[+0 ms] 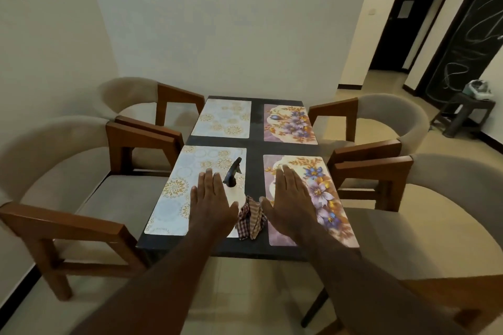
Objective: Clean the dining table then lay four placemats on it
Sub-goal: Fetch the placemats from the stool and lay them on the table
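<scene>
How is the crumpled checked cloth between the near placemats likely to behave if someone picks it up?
The checked cloth lies bunched in soft folds, so it probably droops limply. It looks thin, so likely light; it should not roll.

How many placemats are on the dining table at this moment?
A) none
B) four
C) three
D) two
B: the far pale placemat, near pale placemat, far floral placemat and near floral placemat all lie flat on the dark table.
</scene>
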